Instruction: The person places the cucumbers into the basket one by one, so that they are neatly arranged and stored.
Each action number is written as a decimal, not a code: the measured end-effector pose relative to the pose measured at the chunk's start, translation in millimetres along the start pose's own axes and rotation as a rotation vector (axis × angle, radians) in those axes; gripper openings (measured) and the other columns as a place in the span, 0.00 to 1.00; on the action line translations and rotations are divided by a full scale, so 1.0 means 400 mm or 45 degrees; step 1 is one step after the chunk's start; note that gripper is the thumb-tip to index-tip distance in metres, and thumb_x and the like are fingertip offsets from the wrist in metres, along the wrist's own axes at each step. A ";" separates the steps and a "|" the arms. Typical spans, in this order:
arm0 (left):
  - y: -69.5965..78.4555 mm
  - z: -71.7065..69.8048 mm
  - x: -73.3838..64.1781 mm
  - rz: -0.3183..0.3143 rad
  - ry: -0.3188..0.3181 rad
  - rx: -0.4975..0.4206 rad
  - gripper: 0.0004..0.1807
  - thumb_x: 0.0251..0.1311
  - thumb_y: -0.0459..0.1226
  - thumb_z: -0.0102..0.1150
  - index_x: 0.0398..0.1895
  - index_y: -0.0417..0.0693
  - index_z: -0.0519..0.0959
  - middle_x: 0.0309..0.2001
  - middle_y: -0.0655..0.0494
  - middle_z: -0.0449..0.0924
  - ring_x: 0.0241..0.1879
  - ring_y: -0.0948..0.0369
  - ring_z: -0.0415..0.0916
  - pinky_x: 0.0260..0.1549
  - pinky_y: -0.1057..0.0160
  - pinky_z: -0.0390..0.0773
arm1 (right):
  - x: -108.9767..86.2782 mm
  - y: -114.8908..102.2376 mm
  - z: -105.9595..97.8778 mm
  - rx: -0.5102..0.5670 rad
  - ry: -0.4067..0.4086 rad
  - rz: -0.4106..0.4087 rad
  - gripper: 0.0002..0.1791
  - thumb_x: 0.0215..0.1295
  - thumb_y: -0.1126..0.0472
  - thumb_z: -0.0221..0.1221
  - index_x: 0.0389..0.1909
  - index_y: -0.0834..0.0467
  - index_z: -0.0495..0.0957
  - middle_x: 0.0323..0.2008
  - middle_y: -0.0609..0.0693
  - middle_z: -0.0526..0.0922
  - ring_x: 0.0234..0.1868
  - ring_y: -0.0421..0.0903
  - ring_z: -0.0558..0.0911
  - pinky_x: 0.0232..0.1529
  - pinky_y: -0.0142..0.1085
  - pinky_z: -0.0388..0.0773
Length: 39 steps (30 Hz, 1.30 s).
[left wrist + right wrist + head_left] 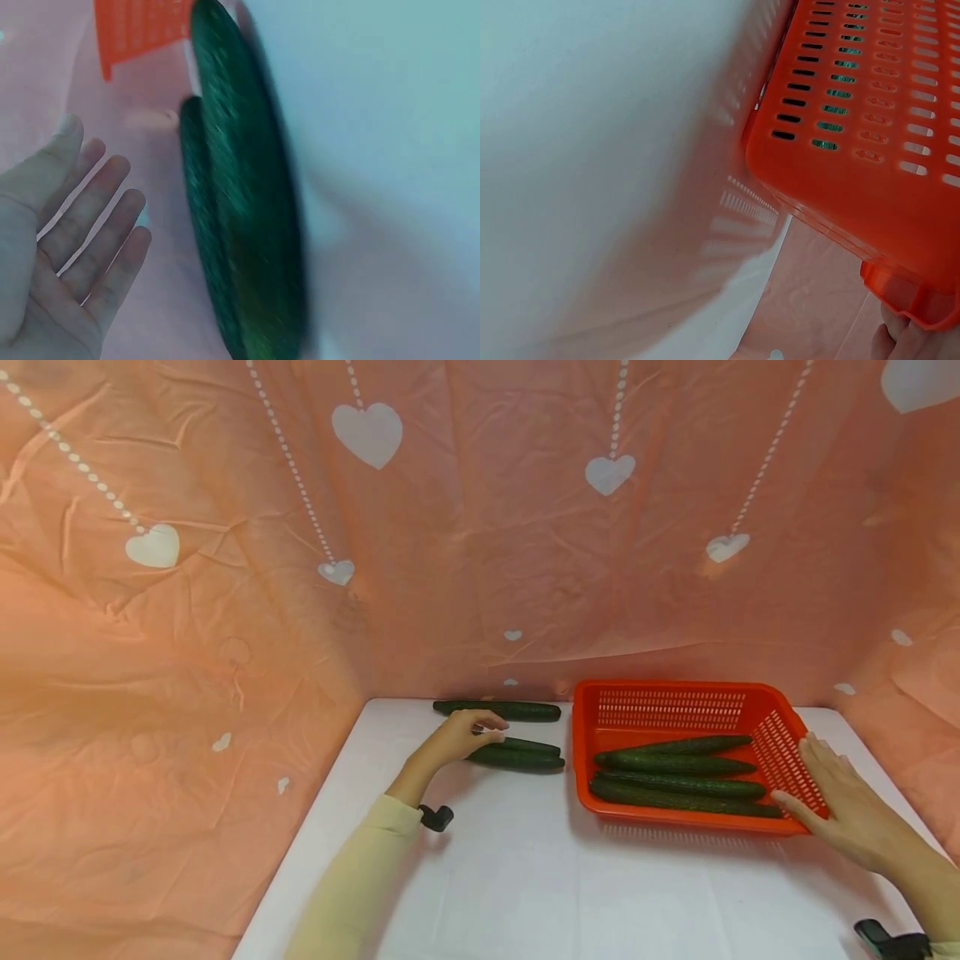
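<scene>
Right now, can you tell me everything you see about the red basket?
The basket is bright orange-red and looks like plastic. It is a rounded rectangle with an open top, a smooth rim and rows of little slots in its walls. It stands upright on the white table, toward the back. Four green cucumbers lie inside, and the right hand touches its right end.

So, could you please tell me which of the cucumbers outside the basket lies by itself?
The cucumber along the table's back edge; the other two outside the basket lie side by side, close to the left hand.
</scene>
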<state>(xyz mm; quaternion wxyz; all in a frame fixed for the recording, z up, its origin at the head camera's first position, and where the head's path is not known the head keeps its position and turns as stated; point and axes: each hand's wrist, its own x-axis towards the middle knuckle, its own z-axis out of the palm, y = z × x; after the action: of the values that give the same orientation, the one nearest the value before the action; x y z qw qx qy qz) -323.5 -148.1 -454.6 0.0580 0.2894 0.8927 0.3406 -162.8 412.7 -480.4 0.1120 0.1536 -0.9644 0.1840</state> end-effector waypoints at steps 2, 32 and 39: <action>-0.023 -0.006 -0.015 -0.026 0.005 0.018 0.17 0.74 0.40 0.68 0.60 0.41 0.86 0.57 0.49 0.88 0.62 0.50 0.83 0.67 0.49 0.79 | 0.000 0.001 0.000 -0.002 0.001 -0.003 0.52 0.79 0.50 0.59 0.83 0.74 0.38 0.82 0.77 0.40 0.87 0.56 0.29 0.76 0.27 0.16; -0.179 -0.028 -0.080 -0.150 -0.018 0.408 0.20 0.63 0.40 0.78 0.57 0.47 0.86 0.61 0.45 0.83 0.66 0.43 0.75 0.69 0.42 0.74 | -0.002 -0.007 -0.004 0.001 -0.048 0.051 0.54 0.79 0.49 0.59 0.84 0.73 0.37 0.83 0.75 0.35 0.86 0.63 0.31 0.77 0.30 0.14; -0.185 -0.021 -0.083 -0.144 -0.030 0.403 0.19 0.61 0.39 0.79 0.53 0.50 0.84 0.54 0.50 0.86 0.59 0.46 0.79 0.65 0.44 0.77 | 0.000 0.001 -0.001 0.005 -0.026 0.027 0.53 0.79 0.50 0.60 0.84 0.73 0.37 0.83 0.76 0.37 0.86 0.63 0.32 0.77 0.30 0.15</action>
<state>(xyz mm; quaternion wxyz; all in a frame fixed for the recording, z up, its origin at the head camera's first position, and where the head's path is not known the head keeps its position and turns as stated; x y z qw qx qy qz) -333.9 -216.0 -498.7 0.0412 0.2483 0.9493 0.1885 -162.9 413.1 -480.2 0.0999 0.1453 -0.9667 0.1855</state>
